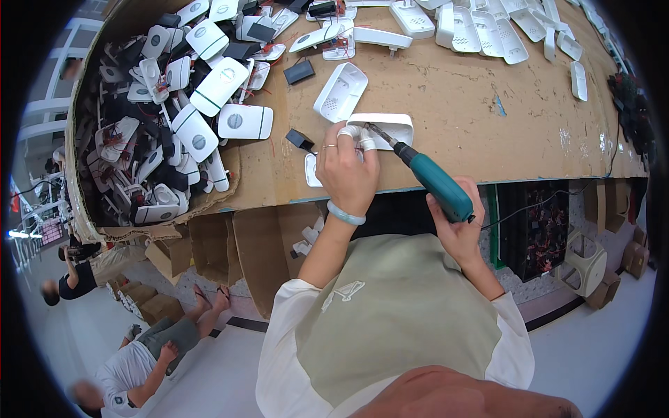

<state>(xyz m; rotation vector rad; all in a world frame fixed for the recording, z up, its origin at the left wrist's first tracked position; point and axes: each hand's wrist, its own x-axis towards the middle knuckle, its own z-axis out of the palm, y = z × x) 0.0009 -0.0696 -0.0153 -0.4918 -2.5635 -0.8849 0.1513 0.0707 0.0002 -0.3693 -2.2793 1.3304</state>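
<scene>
My right hand [460,233] is wrapped around a green corded electric screwdriver [440,184]. Its bit reaches into a white plastic casing [398,129] at the near part of the cardboard-covered table. My left hand [348,173], with white coverings on some fingertips, grips the left end of that casing beside the bit. Whatever lies under those fingers is hidden. Just left of my left hand are a small black box-shaped part [300,138] and a white piece [312,171], partly covered by the hand. Another open white casing [341,92] with small holes lies just beyond.
A large cardboard box [82,139] at the left is heaped with white and black parts and red wires. White casings [477,31] are lined up at the far right. The screwdriver's cord [550,198] runs off right. Two other people are at the lower left.
</scene>
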